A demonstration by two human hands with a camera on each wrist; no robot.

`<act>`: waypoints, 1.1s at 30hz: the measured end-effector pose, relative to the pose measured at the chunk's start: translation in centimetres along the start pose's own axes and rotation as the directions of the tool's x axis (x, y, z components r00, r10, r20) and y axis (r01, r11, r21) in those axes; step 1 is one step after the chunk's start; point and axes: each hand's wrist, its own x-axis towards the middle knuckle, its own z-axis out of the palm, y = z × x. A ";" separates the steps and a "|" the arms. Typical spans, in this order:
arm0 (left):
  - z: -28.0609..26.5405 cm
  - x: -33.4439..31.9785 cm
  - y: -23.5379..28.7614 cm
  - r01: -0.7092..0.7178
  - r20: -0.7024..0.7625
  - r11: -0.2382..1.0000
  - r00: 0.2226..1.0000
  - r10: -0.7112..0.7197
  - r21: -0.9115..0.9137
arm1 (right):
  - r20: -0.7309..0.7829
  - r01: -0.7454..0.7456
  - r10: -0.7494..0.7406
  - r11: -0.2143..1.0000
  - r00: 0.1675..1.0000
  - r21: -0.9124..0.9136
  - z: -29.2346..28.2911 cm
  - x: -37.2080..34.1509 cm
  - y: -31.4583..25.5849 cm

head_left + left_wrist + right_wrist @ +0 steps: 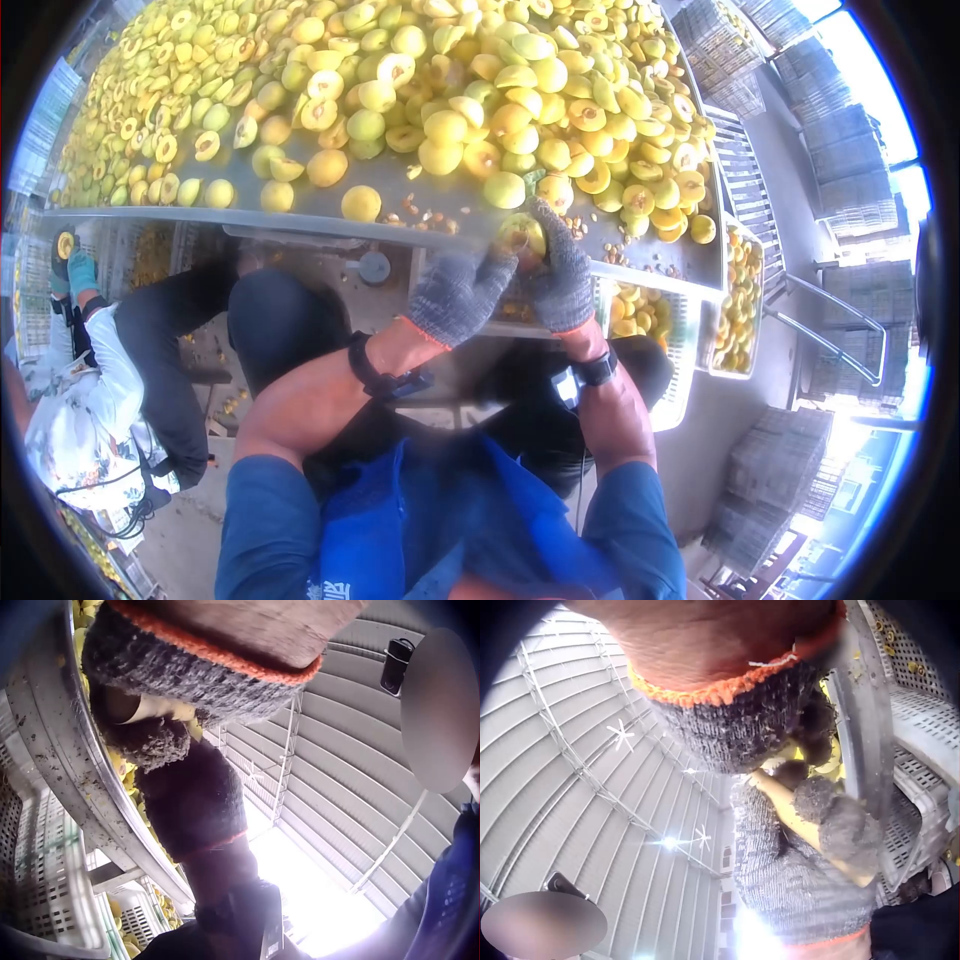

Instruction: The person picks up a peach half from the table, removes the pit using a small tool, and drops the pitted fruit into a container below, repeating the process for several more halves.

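Note:
Both hands wear grey knitted gloves with orange cuffs and meet at the front edge of the fruit-covered metal table (400, 228). The right hand (560, 282) curls its fingers round a yellow-green fruit (522, 236), whose brownish middle faces up. Close against it from the left is the left hand (460, 295). In the right wrist view, the left hand (795, 881) grips a tan, handle-like piece (786, 806); its far end is hidden. The left wrist view shows part of this tan piece (133, 707) inside the curled left glove (202, 679).
Whole and halved yellow fruits (440, 128) are heaped across the table, with small pits (420, 215) near its edge. White crates of fruit (640, 312) stand below on the right. Another person (90, 420) sits at the left. A metal rail (825, 330) stands at the right.

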 end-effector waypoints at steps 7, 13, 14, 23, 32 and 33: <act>-0.2 -0.2 -1.2 -0.117 -0.018 0.955 0.992 0.127 0.272 | 0.004 -0.034 0.034 0.999 0.999 0.034 0.3 -0.4 0.7; 0.1 -0.4 -0.8 -0.037 0.016 0.984 0.999 0.035 0.175 | -0.011 0.020 -0.020 0.999 1.000 -0.030 0.6 -0.5 0.9; 0.5 -0.5 -0.7 -0.017 0.011 0.989 1.000 0.016 0.146 | -0.019 0.023 -0.023 0.999 1.000 -0.026 0.7 -0.4 1.0; 0.8 -0.7 -0.8 -0.030 0.117 0.984 0.993 0.009 0.174 | -0.046 -0.103 0.102 0.995 0.994 -0.014 1.0 -0.2 0.0; 0.7 -0.6 -0.8 0.089 0.187 0.996 0.978 -0.086 -0.005 | 0.165 -0.121 0.107 0.990 0.980 0.074 -1.6 0.1 1.3; 0.5 -0.6 -0.6 0.104 0.212 0.994 0.972 -0.105 0.015 | 0.165 -0.127 0.113 0.989 0.980 0.074 -1.6 0.1 1.2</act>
